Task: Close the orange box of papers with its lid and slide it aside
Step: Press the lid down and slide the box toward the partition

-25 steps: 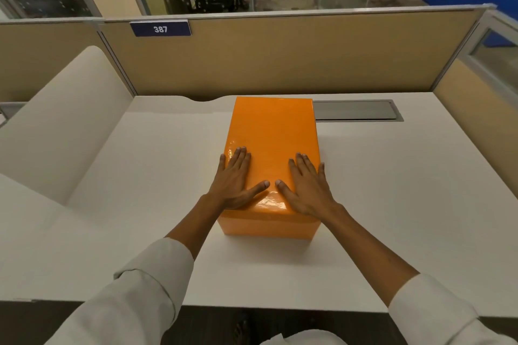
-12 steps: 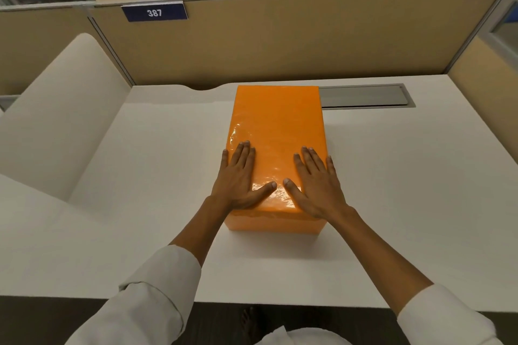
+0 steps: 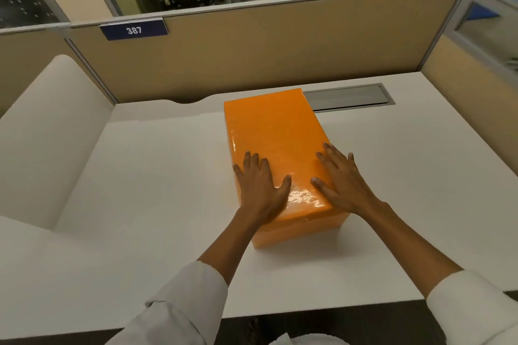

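The orange box (image 3: 277, 148) is seen at frame centre on the white desk (image 3: 140, 204), lid (image 3: 274, 131) already seated, far end near the grey cable tray (image 3: 347, 96) at upper right. Left hand (image 3: 262, 190) and right hand (image 3: 343, 182) are laid flat on the lid's near end, fingers spread, nothing gripped. Risks, as judged: w/ palms only on a glossy top, slip is likely if pushed sideways; lid could be sheared off the base, or the box skewed vs. the tray.

box (image 3: 276, 134) glossy orange | desk (image 3: 157, 176) white | partition (image 3: 266, 45) tan | sign (image 3: 134, 30) navy, white nos. | sleeves (image 3: 179, 314) white
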